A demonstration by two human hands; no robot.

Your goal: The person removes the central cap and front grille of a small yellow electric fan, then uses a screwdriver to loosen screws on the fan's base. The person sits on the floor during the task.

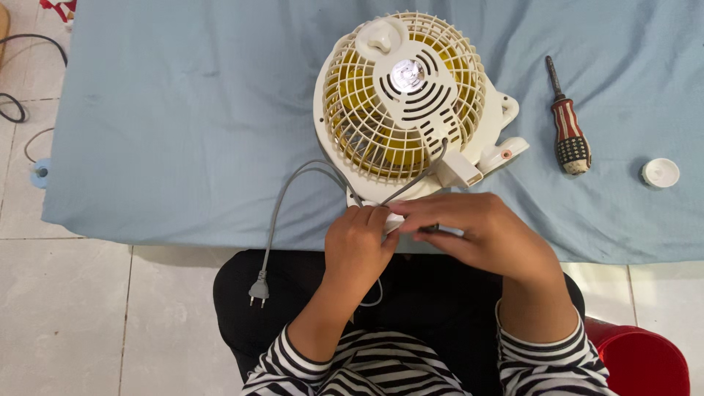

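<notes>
1. The fan (407,99), a small cream-coloured round one with yellow blades behind its grille, lies flat with its back face up on the blue cloth (183,117) that covers the tabletop. Its lower edge reaches the near edge of the tabletop, just in front of the person.
2. The blue cloth spreads over nearly the whole upper part of the view and hangs a little over the near edge; pale floor tiles (66,323) show below and to the left.
3. The person wears a black-and-white striped top (367,367) with dark trousers, and a red round thing (645,363) sits at the lower right corner.
4. The right hand (480,231) is curled at the fan's base, fingers closed around a small dark object (429,229) that is mostly hidden, so what it is cannot be told.
5. The left hand (359,246) is pressed against the right one, its fingers pinching a small white part (392,220) at the fan's lower edge. The two hands touch each other.
6. A grey cord (282,198) loops out from the fan's back, runs off the tabletop's edge to the left of the left hand and ends in a two-pin plug (258,291) hanging over the floor.
7. A screwdriver (567,121) with a red-and-white striped handle lies on the cloth to the right of the fan, apart from both hands.
8. A small white round cap (661,173) rests further right, near the screwdriver's handle end.
</notes>
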